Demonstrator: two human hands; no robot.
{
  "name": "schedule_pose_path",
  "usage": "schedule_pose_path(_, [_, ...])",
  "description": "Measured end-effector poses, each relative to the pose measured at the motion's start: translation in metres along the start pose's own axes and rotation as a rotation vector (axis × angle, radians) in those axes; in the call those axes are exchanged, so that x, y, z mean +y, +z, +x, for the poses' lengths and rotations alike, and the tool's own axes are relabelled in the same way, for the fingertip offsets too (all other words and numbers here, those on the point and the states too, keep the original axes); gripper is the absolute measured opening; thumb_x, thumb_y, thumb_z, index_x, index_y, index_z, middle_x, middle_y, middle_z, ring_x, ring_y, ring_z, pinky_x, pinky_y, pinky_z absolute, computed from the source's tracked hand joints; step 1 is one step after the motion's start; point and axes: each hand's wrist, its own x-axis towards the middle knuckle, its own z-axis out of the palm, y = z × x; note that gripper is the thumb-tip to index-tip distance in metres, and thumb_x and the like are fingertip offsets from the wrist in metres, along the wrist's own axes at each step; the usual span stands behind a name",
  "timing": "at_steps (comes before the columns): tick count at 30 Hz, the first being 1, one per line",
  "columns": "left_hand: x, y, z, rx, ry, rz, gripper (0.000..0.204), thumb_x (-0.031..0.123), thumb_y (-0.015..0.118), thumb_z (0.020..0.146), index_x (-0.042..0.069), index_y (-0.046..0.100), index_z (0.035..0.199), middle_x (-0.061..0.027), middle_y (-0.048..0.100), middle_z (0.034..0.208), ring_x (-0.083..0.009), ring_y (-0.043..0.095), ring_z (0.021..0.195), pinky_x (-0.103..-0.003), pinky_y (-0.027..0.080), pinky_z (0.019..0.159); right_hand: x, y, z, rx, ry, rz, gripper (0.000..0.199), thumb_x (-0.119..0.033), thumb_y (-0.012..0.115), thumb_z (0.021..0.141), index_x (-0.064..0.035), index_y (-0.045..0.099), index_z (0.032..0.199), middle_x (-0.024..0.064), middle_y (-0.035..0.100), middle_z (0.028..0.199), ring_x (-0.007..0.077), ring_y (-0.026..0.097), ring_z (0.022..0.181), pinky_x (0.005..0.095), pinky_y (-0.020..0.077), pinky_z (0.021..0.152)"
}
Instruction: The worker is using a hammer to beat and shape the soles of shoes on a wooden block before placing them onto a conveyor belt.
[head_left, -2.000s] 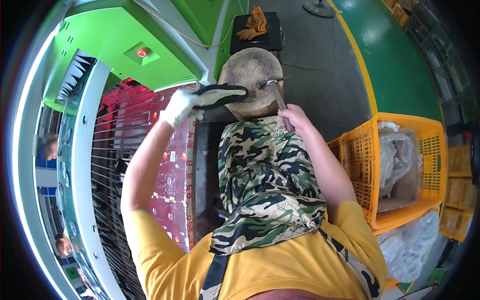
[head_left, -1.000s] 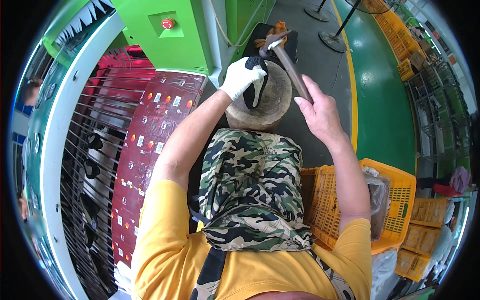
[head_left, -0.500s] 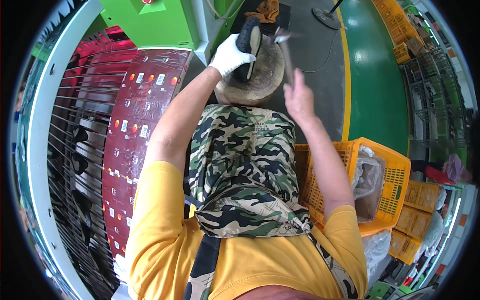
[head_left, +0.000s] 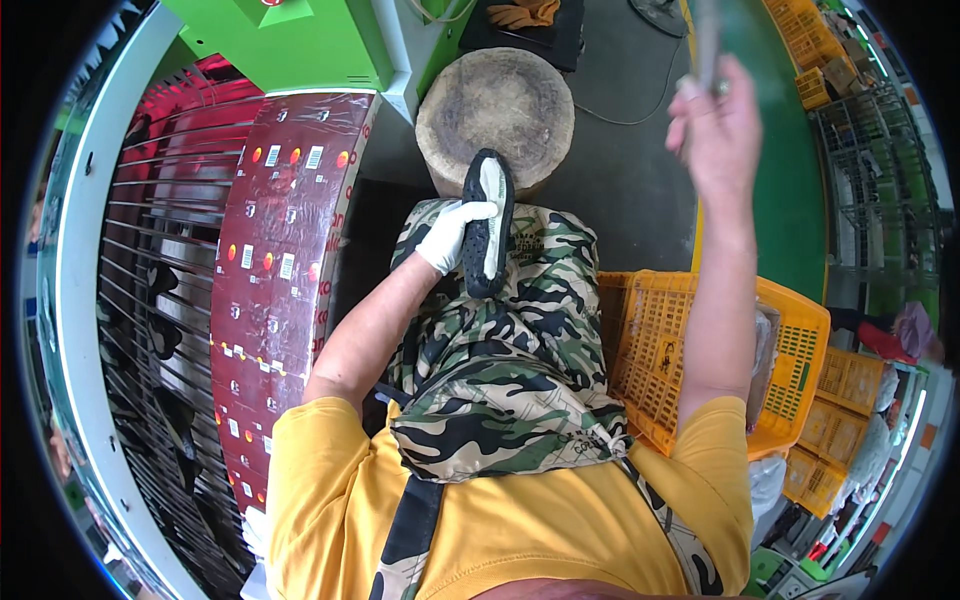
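My left hand (head_left: 452, 235), in a white glove, grips a black shoe (head_left: 487, 225) with a cream insole. The shoe lies over the near edge of a round wooden stump (head_left: 495, 105) and over my camouflage cloth (head_left: 500, 370). My bare right hand (head_left: 715, 125) is raised high at the upper right, closed round the grey handle of a tool (head_left: 706, 35). The tool's head is out of view.
A dark red printed carton (head_left: 280, 250) stands on my left, beside a wire rack (head_left: 150, 300) holding dark shoes. A green machine (head_left: 290, 35) is beyond it. An orange plastic crate (head_left: 690, 360) sits on my right. Orange gloves (head_left: 525, 14) lie behind the stump.
The gloved left hand has drawn the shoe back from the stump's top to its near edge. The right hand has swung up and to the right with the tool.
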Motion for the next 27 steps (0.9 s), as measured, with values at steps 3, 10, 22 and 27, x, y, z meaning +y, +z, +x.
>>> schedule_pose_path(3, [-0.009,-0.011,0.008,-0.025,0.056,-0.007,0.04,0.024,0.076,0.085,0.003,0.065,0.118,-0.0071,0.07,0.096,-0.0185,0.068,0.082,-0.033,0.057,0.075,-0.009,0.025,-0.004,0.167,-0.18,0.138,0.029,-0.013,0.058,0.103,0.0009,0.047,0.125,0.0088,0.062,0.078,0.0108,0.058,0.055,0.0267,0.0472,0.048])
schedule_pose_path(10, [-0.004,-0.013,0.008,-0.091,-0.061,-0.162,0.031,0.017,0.073,0.087,0.003,0.067,0.115,-0.0067,0.072,0.092,-0.0182,0.069,0.076,-0.031,0.058,0.069,0.051,0.037,-0.041,-0.494,0.455,-0.161,0.012,-0.01,0.061,0.098,-0.0053,0.05,0.101,0.0072,0.059,0.068,0.013,0.056,0.046,0.0295,0.0444,0.039])
schedule_pose_path(22, [-0.012,-0.016,0.009,-0.087,-0.01,-0.124,0.031,0.017,0.073,0.087,0.003,0.068,0.113,-0.006,0.073,0.09,-0.0179,0.07,0.074,-0.029,0.059,0.067,0.082,0.063,-0.077,-0.749,0.644,-0.49,0.018,-0.004,0.055,0.1,-0.0013,0.045,0.115,0.0096,0.059,0.08,0.016,0.054,0.046,0.03,0.0501,0.045])
schedule_pose_path(27, [-0.007,-0.019,0.002,-0.101,-0.052,-0.121,0.031,0.016,0.073,0.087,0.003,0.068,0.114,-0.0067,0.072,0.094,-0.0182,0.07,0.077,-0.031,0.059,0.071,0.003,-0.004,0.01,-0.169,0.318,-0.067,0.02,-0.013,0.062,0.098,0.0003,0.052,0.109,0.0048,0.059,0.072,0.0117,0.055,0.047,0.0266,0.045,0.041])
